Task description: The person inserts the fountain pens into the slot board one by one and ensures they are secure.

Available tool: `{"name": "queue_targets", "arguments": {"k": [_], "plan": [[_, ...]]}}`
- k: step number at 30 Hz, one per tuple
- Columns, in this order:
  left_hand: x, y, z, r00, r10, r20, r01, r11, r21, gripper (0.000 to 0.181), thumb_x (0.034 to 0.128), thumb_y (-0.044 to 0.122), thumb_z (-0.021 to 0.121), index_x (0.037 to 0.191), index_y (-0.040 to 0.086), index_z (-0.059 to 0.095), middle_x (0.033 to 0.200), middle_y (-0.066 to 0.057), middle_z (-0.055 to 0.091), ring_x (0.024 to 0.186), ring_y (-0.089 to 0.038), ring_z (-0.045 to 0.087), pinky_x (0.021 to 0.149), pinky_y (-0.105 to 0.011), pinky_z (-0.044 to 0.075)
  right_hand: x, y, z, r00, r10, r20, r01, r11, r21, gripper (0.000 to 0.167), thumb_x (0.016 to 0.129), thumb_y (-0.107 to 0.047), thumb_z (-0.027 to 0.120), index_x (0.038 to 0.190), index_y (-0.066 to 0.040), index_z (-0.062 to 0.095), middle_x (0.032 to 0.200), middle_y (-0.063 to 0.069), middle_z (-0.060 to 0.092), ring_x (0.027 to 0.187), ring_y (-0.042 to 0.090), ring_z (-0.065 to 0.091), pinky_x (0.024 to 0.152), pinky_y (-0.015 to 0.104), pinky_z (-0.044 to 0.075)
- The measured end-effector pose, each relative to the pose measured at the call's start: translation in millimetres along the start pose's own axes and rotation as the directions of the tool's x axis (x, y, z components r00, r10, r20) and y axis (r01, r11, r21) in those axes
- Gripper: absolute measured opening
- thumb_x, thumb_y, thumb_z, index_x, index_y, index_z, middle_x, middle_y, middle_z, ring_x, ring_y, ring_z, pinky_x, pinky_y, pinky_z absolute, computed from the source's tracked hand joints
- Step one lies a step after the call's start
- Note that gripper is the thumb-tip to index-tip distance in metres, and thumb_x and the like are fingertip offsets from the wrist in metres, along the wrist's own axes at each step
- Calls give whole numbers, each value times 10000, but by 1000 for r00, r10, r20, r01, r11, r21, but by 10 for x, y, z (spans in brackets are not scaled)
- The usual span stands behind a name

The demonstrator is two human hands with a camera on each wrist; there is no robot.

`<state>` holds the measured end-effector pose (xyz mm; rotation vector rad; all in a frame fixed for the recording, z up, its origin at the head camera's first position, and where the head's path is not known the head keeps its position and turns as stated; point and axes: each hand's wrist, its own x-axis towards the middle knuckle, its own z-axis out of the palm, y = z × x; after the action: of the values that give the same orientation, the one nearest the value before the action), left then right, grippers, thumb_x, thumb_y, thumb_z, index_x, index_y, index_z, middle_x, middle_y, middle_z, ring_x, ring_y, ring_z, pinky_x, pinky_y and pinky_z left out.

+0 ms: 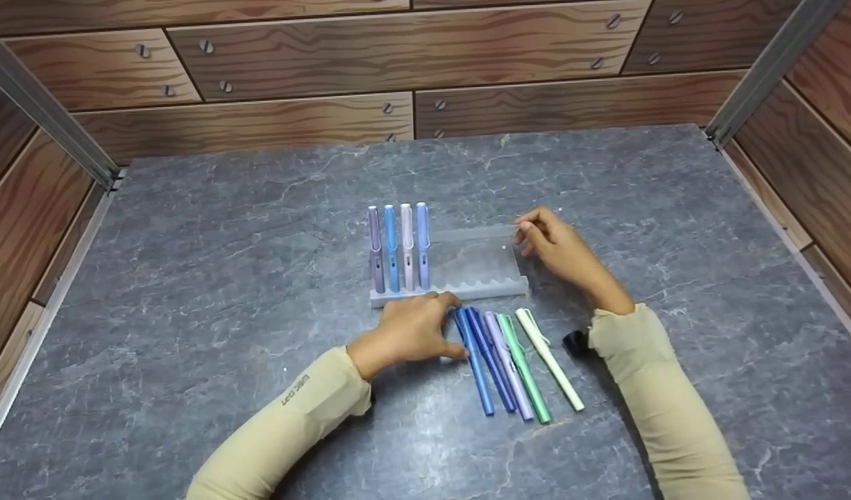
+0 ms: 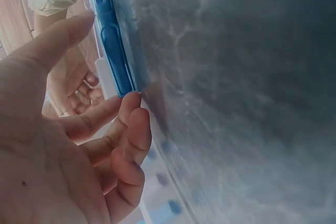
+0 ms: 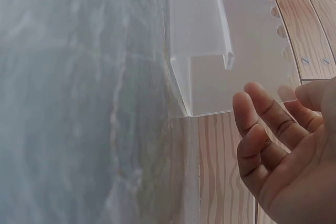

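Note:
My left hand [image 1: 415,328] reaches to the leftmost loose blue pen [image 1: 475,368]. Its thumb and index finger touch the pen near the cap end, the other fingers loosely bent. A clear pen stand [image 1: 470,260] with a notched front ledge lies behind that hand. With thumb and index finger my right hand [image 1: 554,243] pinches the stand's far right corner; its other fingers [image 3: 252,145] bend loosely. Purple [image 1: 375,250], blue [image 1: 391,250], pale pink [image 1: 407,246] and periwinkle [image 1: 423,246] pens stand side by side in the stand's left notches.
Beside the blue pen lie a dark blue pen [image 1: 493,364], a lilac pen [image 1: 510,371], a green pen [image 1: 526,375] and a pale green pen [image 1: 552,362]. The grey marbled table [image 1: 224,278] is bounded by wood-patterned panels [image 1: 398,55] and metal posts [image 1: 772,69].

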<state>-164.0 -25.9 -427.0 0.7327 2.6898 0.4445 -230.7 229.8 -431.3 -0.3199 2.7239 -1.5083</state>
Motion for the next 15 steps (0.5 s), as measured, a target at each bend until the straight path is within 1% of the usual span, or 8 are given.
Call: {"name": "queue_targets", "arguments": {"k": [2,3,5,9,10,15], "plan": [[4,5,10,1000,-2,-1,2,1000,5,776,689,547,791,1329,182,547,1167,-41,668,1004,-220,642,714,-380,490,0,4,2,1000,0,1,0,1000,1,291,1031,-140,408,1189,80,513,991,259,632,718,111,597,697,253,521],[5,10,15,1000,-3,1,3,1000,8,771,695,540,790,1333,185,543,1192,-47,662,1031,-231,640,729,-391,495,-19,-44,-1,1000,1,3,-1,1000,3,284,1031,-133,409,1182,83,514,989,264,630,719,118,599,697,251,520],[5,21,21,1000,0,-5,0,1000,21,752,703,530,785,1328,187,546,1201,-54,657,1048,-241,641,739,-407,500,-23,-62,-1,1000,1,5,-1,1000,-3,273,1030,-110,400,1176,95,507,988,277,625,720,122,600,699,252,517],[9,37,33,1000,8,-16,-7,999,39,712,718,503,780,1316,190,553,1183,-53,658,1029,-240,646,746,-412,501,-39,-76,-8,1000,-11,0,11,1000,0,273,1030,-124,407,1165,89,513,984,270,631,708,86,593,688,233,507],[9,41,34,1000,9,-17,-8,999,44,705,720,498,778,1313,190,554,1177,-52,659,1023,-237,646,750,-412,501,-22,-27,-5,1000,-14,-2,14,1000,-2,279,1031,-133,407,1168,85,514,984,263,633,706,77,590,685,231,506],[17,52,38,1000,3,-7,-3,999,43,683,729,475,778,1309,194,553,1174,-44,659,1020,-234,643,762,-400,500,-17,4,-3,1000,-29,-5,29,1000,1,285,1030,-163,422,1162,66,530,965,224,642,701,66,590,672,221,502]]}}
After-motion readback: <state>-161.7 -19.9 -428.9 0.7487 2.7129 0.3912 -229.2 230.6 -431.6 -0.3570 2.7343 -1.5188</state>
